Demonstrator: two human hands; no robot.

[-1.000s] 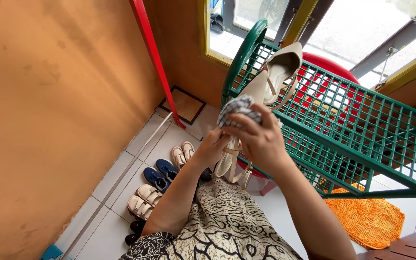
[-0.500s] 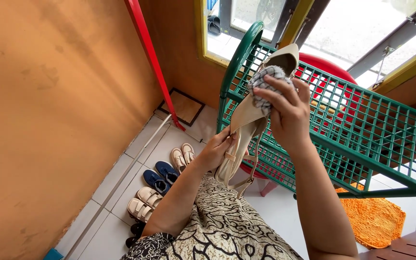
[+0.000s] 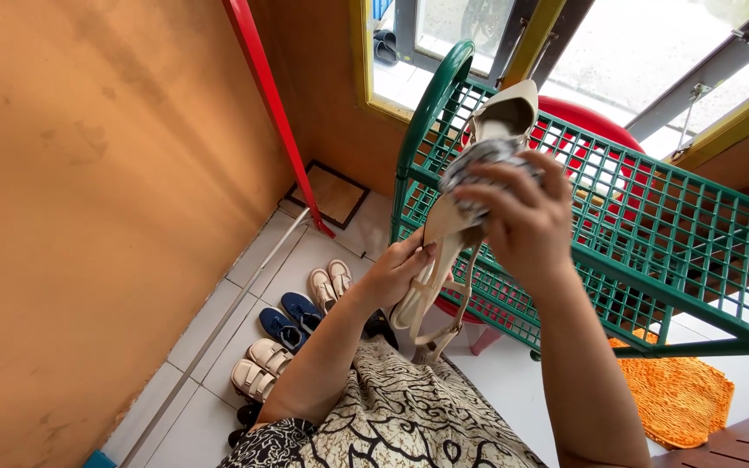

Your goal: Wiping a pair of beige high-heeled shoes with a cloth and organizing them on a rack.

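Note:
My left hand [image 3: 399,270] grips the strap end of a beige sandal [image 3: 444,227], holding it upright in front of me. My right hand [image 3: 522,221] is closed on a crumpled grey-and-white patterned cloth [image 3: 477,165] and presses it against the upper part of that sandal. A second beige shoe [image 3: 506,111] rests on the top shelf of the green rack [image 3: 652,217], just beyond the cloth. My patterned skirt fills the bottom of the view.
Pairs of shoes line the tiled floor by the orange wall: beige sandals [image 3: 257,368], blue sneakers [image 3: 292,314], pale sneakers [image 3: 329,282]. A red pole [image 3: 270,95] leans in the corner. An orange mat [image 3: 678,399] lies right. A red stool [image 3: 595,121] shows behind the rack.
My right hand with the cloth moved up along the sandal from near its strap end to its upper part. My left hand stayed low on the sandal's straps.

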